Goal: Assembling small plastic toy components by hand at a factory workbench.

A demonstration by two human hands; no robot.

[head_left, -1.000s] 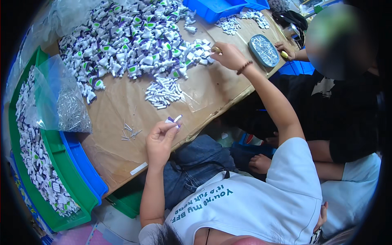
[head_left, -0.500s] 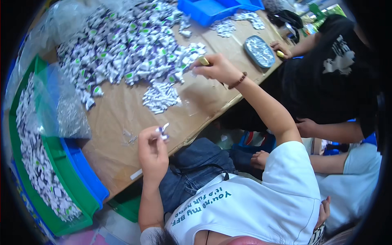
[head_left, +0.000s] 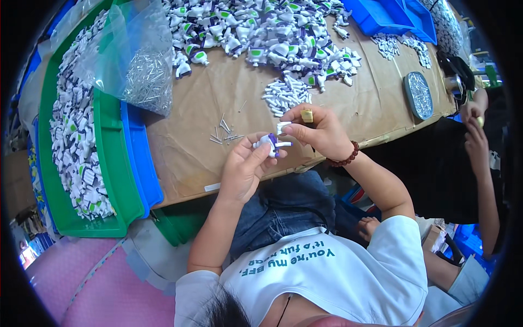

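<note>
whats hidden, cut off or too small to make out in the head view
White piece, head view: partly covered by the right hand.
Toy part, head view: its underside is hidden by the left hand.
Toy pile, head view: far side cut off by the top edge.
Bagged pins, head view: too small to count, behind the clear bag.

A brown table [head_left: 381, 103] bears white-purple pieces [head_left: 297, 46] and pins [head_left: 224, 131].

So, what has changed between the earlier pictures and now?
The right hand has come from the edge of the parts heap toward the person and the left hand, and now pinches a small white piece. The left hand still holds a white-and-purple part; the loose metal pins lie as before.
</note>
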